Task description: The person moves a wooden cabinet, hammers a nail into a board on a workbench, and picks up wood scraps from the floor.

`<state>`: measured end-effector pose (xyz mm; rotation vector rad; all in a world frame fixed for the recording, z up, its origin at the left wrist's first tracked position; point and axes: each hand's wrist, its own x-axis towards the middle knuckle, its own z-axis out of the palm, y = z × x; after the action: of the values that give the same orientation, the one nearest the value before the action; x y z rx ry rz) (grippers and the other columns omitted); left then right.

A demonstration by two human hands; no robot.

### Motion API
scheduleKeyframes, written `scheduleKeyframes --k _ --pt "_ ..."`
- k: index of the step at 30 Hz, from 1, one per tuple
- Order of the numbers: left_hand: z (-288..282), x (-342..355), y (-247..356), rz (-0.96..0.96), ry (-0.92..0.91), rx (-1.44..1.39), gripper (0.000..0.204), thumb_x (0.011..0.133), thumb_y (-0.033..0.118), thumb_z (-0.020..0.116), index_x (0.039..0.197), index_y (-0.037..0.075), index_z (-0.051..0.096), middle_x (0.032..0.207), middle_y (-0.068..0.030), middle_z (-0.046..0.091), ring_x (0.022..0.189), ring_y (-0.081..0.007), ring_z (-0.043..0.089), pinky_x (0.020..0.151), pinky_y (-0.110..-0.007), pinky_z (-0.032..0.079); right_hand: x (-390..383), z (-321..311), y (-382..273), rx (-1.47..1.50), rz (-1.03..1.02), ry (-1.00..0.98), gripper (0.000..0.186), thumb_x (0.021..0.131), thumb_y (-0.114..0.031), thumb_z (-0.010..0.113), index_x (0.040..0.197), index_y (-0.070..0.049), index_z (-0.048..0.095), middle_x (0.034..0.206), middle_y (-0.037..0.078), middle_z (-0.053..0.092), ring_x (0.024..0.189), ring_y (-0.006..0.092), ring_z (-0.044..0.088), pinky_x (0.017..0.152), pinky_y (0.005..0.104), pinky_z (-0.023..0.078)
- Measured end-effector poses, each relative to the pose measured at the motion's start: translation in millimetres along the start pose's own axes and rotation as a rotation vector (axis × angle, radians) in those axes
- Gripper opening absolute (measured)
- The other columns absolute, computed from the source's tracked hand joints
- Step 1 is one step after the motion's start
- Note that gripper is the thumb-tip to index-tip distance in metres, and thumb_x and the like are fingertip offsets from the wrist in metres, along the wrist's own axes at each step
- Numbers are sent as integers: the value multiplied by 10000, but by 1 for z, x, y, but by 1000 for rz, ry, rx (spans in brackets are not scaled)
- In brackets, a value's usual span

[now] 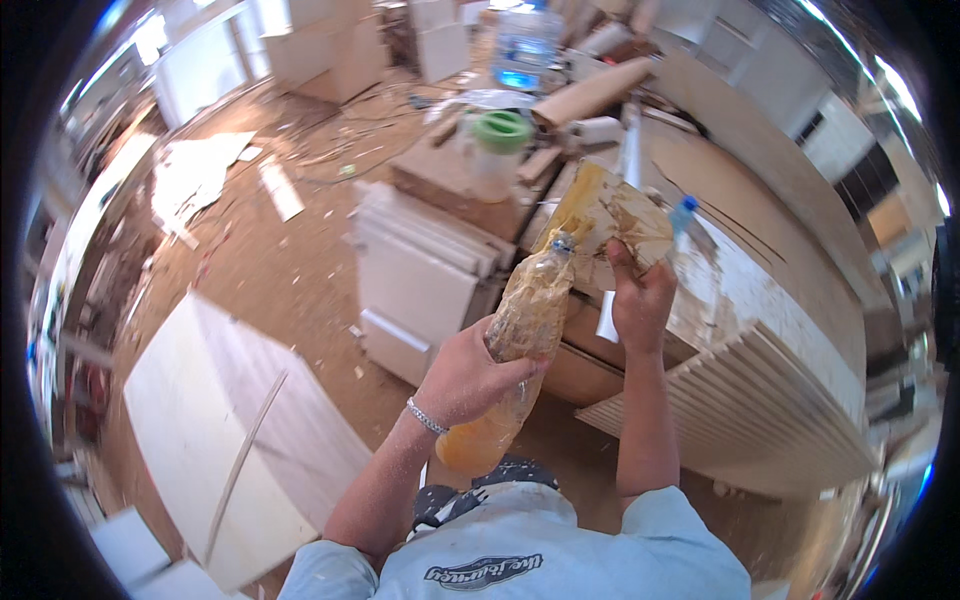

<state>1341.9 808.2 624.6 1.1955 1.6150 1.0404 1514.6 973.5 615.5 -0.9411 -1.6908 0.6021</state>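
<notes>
My left hand (473, 372) is wrapped round a clear plastic bottle (535, 300) smeared with yellow-brown residue. Orange-yellow liquid shows in its wide end, which is nearest my body, and the neck tilts up and away. My right hand (642, 298) pinches a small flat board (612, 205) by its near edge, with the thumb on its face. Yellow and brown smears cover the board, thickest along its left side. The bottle's neck meets that left edge in this view; whether they touch I cannot tell.
A clear tub with a green lid (502, 130) stands on stacked boards ahead. Behind it is a large blue-tinted water bottle (525, 50). Slatted panels (740, 410) lean at the right. A pale panel (240, 430) lies left, with scraps on the brown floor (270, 270).
</notes>
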Motion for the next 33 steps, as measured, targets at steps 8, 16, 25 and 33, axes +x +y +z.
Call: scheduleKeyframes --k 8,16,25,33 --pt "-75 -236 -120 -130 558 -149 718 774 411 829 1299 -1 563 1122 -217 709 1051 -323 698 939 -410 523 -150 154 -128 240 -220 -703 286 984 -204 673 1153 24 704 1055 118 751 935 152 683 817 320 530" --pt "-69 -397 -144 -178 877 -62 875 766 364 874 1385 -55 419 1139 -247 677 1116 -329 666 962 -404 519 -252 151 -266 546 -734 -1174 454 877 15 597 1328 -34 610 1391 214 583 1354 357 518 1151 452 361" --pt "-65 -256 -139 251 815 -20 677 790 108 853 1342 -16 480 1179 -114 664 1086 -202 644 948 -351 524 -239 91 -157 147 -482 -1220 594 841 -330 793 1349 -89 602 1400 192 559 1350 393 471 1139 422 363" --pt "88 -34 -54 374 94 -107 859 786 278 866 1458 -15 419 1392 -185 561 1296 -291 547 1125 -393 401 -168 -19 36 56 371 -391 537 831 -210 815 1271 5 596 1192 135 681 1107 259 649 998 406 508"
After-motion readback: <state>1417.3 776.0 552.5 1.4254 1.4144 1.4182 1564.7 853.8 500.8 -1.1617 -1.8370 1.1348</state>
